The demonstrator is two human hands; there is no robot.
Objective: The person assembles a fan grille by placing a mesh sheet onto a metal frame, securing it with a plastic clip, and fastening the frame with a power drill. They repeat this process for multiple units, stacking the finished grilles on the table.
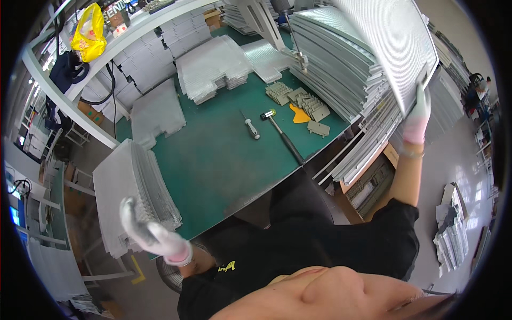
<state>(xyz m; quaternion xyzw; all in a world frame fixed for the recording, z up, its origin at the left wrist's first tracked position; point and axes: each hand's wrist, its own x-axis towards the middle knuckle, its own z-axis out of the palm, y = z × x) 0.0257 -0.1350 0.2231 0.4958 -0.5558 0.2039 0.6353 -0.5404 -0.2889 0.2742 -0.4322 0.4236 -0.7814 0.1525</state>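
Observation:
My right hand (418,114), in a white and pink glove, is closed on the edge of a large perforated metal sheet (399,45). That sheet is held up, tilted, at the upper right, over a tall stack of similar sheets (333,66). At the lower left my left hand (156,237), gloved the same way and slightly blurred, is held with its fingers apart and nothing in it. It is in front of a stack of perforated sheets (120,186) at the table's left edge; whether it touches them I cannot tell.
On the green table (213,160) lie a screwdriver (252,129), a hammer (282,137), an orange piece (300,113) and several small beige plates (312,105). More sheet stacks (213,64) stand behind. A metal arm (266,29) overhangs the back. An open carton (373,181) sits below right.

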